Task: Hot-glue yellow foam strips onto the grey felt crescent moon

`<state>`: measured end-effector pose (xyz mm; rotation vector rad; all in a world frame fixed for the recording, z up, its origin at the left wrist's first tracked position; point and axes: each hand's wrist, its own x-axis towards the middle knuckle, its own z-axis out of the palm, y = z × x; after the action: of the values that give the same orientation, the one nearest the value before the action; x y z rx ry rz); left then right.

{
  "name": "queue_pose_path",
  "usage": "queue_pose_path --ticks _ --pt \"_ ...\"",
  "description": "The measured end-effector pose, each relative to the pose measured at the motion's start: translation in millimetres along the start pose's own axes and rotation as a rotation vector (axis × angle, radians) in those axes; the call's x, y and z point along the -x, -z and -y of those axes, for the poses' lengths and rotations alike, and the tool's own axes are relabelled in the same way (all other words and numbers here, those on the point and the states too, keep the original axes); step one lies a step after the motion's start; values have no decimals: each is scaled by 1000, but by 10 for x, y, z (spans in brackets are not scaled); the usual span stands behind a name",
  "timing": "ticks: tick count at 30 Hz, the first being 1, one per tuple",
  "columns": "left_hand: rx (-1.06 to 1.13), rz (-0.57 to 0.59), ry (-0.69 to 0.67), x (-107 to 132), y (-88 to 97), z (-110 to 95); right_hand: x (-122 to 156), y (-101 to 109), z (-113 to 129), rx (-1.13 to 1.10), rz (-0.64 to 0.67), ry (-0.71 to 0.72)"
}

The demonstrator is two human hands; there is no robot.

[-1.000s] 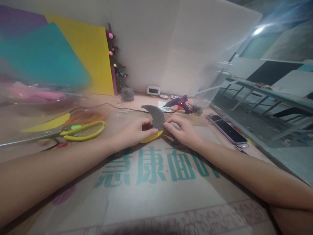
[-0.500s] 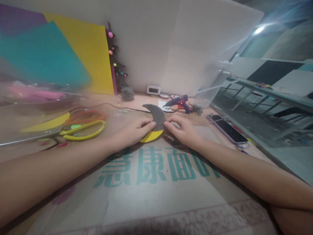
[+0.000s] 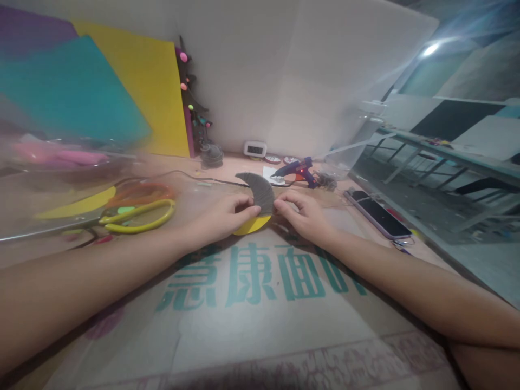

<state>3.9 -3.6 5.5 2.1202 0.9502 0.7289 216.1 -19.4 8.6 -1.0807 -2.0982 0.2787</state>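
Observation:
Between my hands is a crescent moon shape (image 3: 262, 194), its upper part covered in dark grey, fine-lined material that looks like wound thread. Its lower end shows bare yellow (image 3: 252, 225). My left hand (image 3: 233, 216) is closed on the left side of the crescent, thumb lying over its face near the grey-yellow border. On the opposite edge my right hand (image 3: 303, 214) pinches with thumb and forefinger; whether a thread end is between those fingertips is too small to tell. The crescent's tip points up and to the left.
Yellow-handled scissors (image 3: 140, 218) and a yellow cut piece (image 3: 79, 203) lie left. A glue gun (image 3: 293, 169) with a red light stands behind my right hand, near a small clock (image 3: 255, 149). A phone (image 3: 378, 214) rests at the right table edge. Coloured sheets (image 3: 134, 86) lean back left.
The crescent's grey tip has shifted very slightly left, and my left thumb lies a little further right across it. Otherwise the scene looks the same.

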Motion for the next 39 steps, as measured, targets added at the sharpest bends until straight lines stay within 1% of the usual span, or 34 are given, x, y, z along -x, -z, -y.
queue_pose_path --ticks 3,9,17,23,32,39 --pt "19 9 -18 -6 -1 13 3 9 -7 -14 5 8" --pt "-66 -9 -1 -15 2 55 -5 -9 -27 7 -5 16" --pt "-33 -29 31 1 1 6 2 -11 -18 29 4 15" --pt "-32 -33 -5 -2 2 5 -7 -11 -14 45 1 14" --pt "-55 -22 -2 -9 10 27 2 -15 -14 41 13 6" --pt "-6 -35 39 6 3 30 2 -5 -2 20 26 22"
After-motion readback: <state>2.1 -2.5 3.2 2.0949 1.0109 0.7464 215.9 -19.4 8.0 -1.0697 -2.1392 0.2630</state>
